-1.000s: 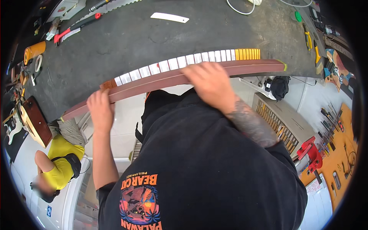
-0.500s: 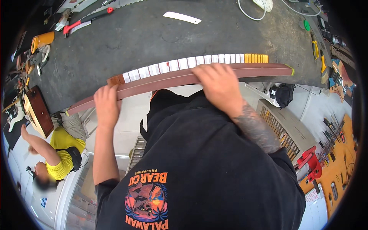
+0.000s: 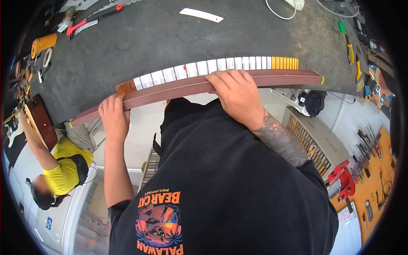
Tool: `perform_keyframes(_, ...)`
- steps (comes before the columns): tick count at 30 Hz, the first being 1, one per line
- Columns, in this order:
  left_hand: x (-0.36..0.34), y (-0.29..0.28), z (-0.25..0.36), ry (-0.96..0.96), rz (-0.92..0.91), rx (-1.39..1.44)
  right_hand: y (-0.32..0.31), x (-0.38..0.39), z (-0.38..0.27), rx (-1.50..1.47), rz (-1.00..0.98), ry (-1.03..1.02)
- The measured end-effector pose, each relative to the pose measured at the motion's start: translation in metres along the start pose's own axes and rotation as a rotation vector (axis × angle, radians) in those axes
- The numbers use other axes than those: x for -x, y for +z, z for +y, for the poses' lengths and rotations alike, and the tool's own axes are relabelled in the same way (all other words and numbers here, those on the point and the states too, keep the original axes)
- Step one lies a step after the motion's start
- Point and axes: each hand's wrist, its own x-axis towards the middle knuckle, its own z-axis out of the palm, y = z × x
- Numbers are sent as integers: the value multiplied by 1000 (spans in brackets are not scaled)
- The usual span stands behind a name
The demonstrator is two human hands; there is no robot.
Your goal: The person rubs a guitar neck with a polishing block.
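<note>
A long reddish-brown straight bar (image 3: 170, 91) lies along the front edge of the dark worktable (image 3: 255, 34). My left hand (image 3: 114, 114) grips it near the left part, fingers curled over its top; my right hand (image 3: 233, 95) grips it right of the middle in the same way. Just behind the bar runs a long row of white segments (image 3: 191, 70) with a yellow slatted section (image 3: 284, 63) at the right end and a brown wooden piece (image 3: 126, 86) at the left end. My fingers cover parts of the bar.
A co-worker (image 3: 63, 170) in yellow reaches toward guitars (image 3: 38, 119) at left. On the table lie a red-handled tool (image 3: 83, 23), orange cylinder (image 3: 44, 42), white strip (image 3: 201, 15), pliers (image 3: 349, 51) and cable (image 3: 281, 15). A cabinet (image 3: 310, 140) and tool board (image 3: 372, 178) stand right.
My hands and the bar shifted rightward, then slightly back left, relative to the view, along with the table. The co-worker's arm has stretched up toward the guitars.
</note>
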Motion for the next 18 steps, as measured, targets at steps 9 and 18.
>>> perform_keyframes(9,-64,11,122,133,-48,80,-76,45,110,95,-101,54)
perform_keyframes(18,-30,3,19,80,-42,20,-23,-2,36,56,-60,18)
